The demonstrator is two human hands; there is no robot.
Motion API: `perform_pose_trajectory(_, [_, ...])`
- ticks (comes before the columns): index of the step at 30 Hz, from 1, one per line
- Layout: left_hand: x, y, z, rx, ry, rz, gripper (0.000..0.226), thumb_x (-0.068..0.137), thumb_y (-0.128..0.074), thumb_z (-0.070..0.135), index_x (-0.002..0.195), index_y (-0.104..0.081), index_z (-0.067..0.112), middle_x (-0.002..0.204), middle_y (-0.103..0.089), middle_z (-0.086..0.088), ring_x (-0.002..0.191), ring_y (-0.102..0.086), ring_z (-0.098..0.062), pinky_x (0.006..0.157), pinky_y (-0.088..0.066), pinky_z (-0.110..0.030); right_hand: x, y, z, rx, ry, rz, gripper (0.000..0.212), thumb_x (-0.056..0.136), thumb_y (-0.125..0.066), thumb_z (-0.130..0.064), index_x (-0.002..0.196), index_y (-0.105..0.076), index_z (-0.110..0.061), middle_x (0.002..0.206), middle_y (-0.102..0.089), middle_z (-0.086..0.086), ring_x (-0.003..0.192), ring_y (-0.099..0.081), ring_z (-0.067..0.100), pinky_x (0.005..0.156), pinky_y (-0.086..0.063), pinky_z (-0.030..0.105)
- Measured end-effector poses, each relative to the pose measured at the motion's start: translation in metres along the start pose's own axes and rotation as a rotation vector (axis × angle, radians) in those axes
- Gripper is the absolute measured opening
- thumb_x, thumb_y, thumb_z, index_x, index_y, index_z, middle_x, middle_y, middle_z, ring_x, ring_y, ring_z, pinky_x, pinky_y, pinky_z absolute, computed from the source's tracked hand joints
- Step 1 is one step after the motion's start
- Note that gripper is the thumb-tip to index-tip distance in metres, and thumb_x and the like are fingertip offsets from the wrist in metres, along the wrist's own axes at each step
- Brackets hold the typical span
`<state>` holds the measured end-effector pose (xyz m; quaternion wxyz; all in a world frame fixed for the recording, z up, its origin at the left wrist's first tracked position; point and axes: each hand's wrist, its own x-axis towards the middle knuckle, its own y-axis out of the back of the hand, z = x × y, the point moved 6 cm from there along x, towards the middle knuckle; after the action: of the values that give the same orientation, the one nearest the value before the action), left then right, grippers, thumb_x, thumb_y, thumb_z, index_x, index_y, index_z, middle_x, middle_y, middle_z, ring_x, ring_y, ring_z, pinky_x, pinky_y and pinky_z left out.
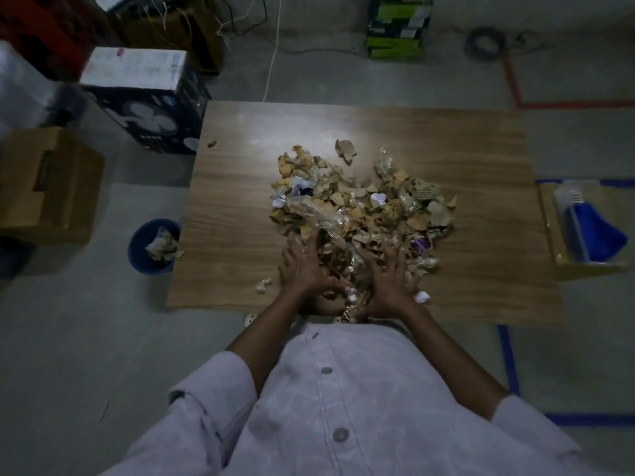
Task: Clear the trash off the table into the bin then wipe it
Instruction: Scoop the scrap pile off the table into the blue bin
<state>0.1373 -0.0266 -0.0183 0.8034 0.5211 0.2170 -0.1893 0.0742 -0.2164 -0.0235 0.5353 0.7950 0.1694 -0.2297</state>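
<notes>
A heap of torn brown paper, clear plastic wrap and small white scraps covers the middle of the wooden table. My left hand and my right hand lie side by side on the near edge of the heap, fingers spread and pressing into the scraps. Some trash is bunched between the two hands at the table's front edge. A round blue bin stands on the floor left of the table, with some crumpled trash inside it. Loose bits lie near the hands: a scrap on the left and a white scrap on the right.
A blue cloth and a white spray bottle sit in a tray right of the table. A brown carton and a dark fan box stand on the floor at left. A green box and cables lie beyond the table.
</notes>
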Motion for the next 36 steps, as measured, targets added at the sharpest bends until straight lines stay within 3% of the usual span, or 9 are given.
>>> perform_pose_trajectory(3, [-0.002,-0.004,0.002,-0.046,-0.035,0.026,0.153,0.048,-0.093,0.065,0.155,0.015,0.049,0.164,0.014,-0.021,0.15,-0.001,-0.047,0.115,-0.023,-0.064,0.012,-0.009,0.002,0.002,0.029,0.031,0.146,0.048,-0.089,-0.073,0.151,0.014,-0.063,0.154,0.049,-0.006,0.148,0.036,0.038,0.109,0.0,0.081])
perform_pose_trajectory(7, [-0.012,-0.006,-0.009,-0.076,-0.031,0.076,0.143,0.057,-0.088,0.065,0.158,0.01,0.041,0.164,0.011,-0.02,0.152,0.001,-0.043,0.118,-0.014,-0.062,0.039,0.001,-0.011,0.079,0.1,0.183,0.119,0.062,-0.084,-0.072,0.152,-0.006,-0.064,0.166,0.025,-0.003,0.153,0.017,0.037,0.111,-0.019,0.08])
perform_pose_trajectory(16, [-0.032,-0.006,-0.065,-0.239,0.534,0.138,0.119,0.077,-0.06,0.079,0.16,0.009,0.031,0.163,0.022,-0.026,0.152,0.01,-0.047,0.119,-0.008,-0.064,0.077,0.022,-0.061,0.229,0.231,0.229,0.099,0.076,-0.082,-0.058,0.156,-0.024,-0.05,0.168,0.007,0.01,0.153,-0.004,0.044,0.113,-0.035,0.064])
perform_pose_trajectory(19, [-0.023,-0.012,-0.057,-0.322,0.448,0.131,0.116,0.079,-0.062,0.077,0.161,0.002,0.027,0.165,0.012,-0.026,0.153,0.008,-0.046,0.119,-0.017,-0.059,0.072,0.037,-0.06,0.433,0.266,0.229,0.104,0.068,-0.091,-0.053,0.154,-0.034,-0.04,0.168,0.005,0.013,0.154,-0.012,0.036,0.12,-0.031,0.047])
perform_pose_trajectory(22, [-0.015,-0.008,-0.031,-0.461,0.316,0.21,0.115,0.079,-0.076,0.061,0.16,-0.006,0.02,0.164,0.004,-0.026,0.151,-0.002,-0.046,0.117,-0.025,-0.053,0.058,0.048,-0.035,0.486,0.283,0.303,0.1,0.069,-0.093,-0.045,0.153,-0.041,-0.028,0.168,-0.007,0.012,0.148,-0.015,0.011,0.115,-0.027,0.011])
perform_pose_trajectory(26, [-0.003,-0.002,-0.006,-0.62,0.178,0.21,0.116,0.08,-0.084,0.041,0.161,-0.005,0.015,0.163,0.012,-0.027,0.15,-0.019,-0.042,0.115,-0.032,-0.04,0.032,0.053,0.024,0.554,0.195,0.435,0.083,0.074,-0.091,-0.036,0.147,-0.052,-0.022,0.16,-0.035,0.01,0.15,-0.031,0.022,0.118,-0.037,0.038])
perform_pose_trajectory(29, [-0.004,-0.003,-0.003,-0.63,0.152,0.234,0.116,0.08,-0.084,0.038,0.161,-0.005,0.014,0.164,0.012,-0.026,0.152,-0.014,-0.04,0.116,-0.03,-0.039,0.004,0.048,0.077,0.651,0.119,0.489,0.072,0.074,-0.093,-0.026,0.138,-0.06,-0.031,0.151,-0.046,0.003,0.139,-0.048,0.015,0.1,-0.054,0.031])
perform_pose_trajectory(32, [-0.018,0.0,-0.004,-0.402,0.165,0.363,0.11,0.076,-0.081,0.052,0.158,-0.017,0.016,0.161,-0.008,-0.027,0.148,-0.014,-0.043,0.118,-0.021,-0.049,-0.021,0.031,0.124,0.611,-0.057,0.477,0.072,0.062,-0.097,-0.033,0.127,-0.067,-0.035,0.132,-0.06,0.004,0.119,-0.061,0.013,0.093,-0.051,0.024])
perform_pose_trajectory(36, [-0.031,-0.004,0.018,-0.161,-0.123,0.419,0.092,0.072,-0.077,0.045,0.149,-0.035,0.017,0.148,-0.028,-0.023,0.134,-0.032,-0.043,0.109,-0.033,-0.059,-0.032,-0.01,0.155,0.67,-0.27,0.369,0.071,0.051,-0.101,-0.014,0.114,-0.07,-0.023,0.119,-0.055,0.009,0.099,-0.066,0.017,0.087,-0.056,0.033])
